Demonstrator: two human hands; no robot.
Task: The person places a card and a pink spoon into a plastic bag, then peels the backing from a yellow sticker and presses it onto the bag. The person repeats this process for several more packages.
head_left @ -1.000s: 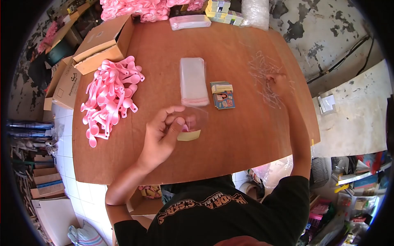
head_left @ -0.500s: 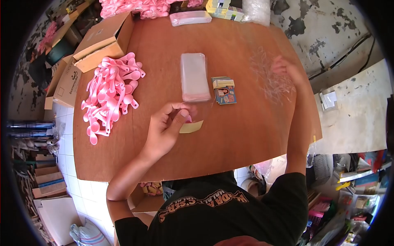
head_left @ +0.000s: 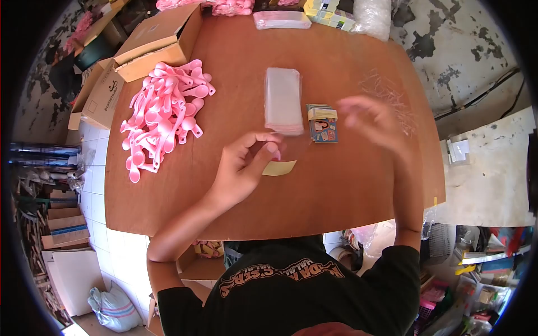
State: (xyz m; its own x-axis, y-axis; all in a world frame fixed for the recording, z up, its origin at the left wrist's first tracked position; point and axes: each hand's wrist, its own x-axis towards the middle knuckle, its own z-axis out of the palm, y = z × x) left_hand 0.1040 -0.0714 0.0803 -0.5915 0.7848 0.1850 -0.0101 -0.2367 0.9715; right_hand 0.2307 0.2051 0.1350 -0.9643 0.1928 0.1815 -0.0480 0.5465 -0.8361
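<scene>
Thumb and fingers of my left hand (head_left: 246, 165) pinch a pink spoon (head_left: 278, 155), of which only a small part shows. A pale yellow paper slip (head_left: 279, 167) juts out just below the fingertips. Past them, at the near end of a stack of clear plastic bags (head_left: 283, 101), a faint sheen of clear film shows. My right hand (head_left: 372, 120) is smeared by motion, over the table to the right of a stack of printed cards (head_left: 324, 130) with a yellow band. Whatever it holds is lost in the blur.
To the left lies a heap of pink spoons (head_left: 165, 115), in front of a cardboard box (head_left: 159, 42). Thin clear strips (head_left: 395, 103) are scattered at the right. Along the back are a plastic-wrapped pack (head_left: 282, 20), yellow-green card bundles (head_left: 330, 14) and a clear roll (head_left: 372, 19).
My right hand has moved left, from over the clear strips towards the card stack. My left hand keeps its pinch. The whole view has shifted slightly.
</scene>
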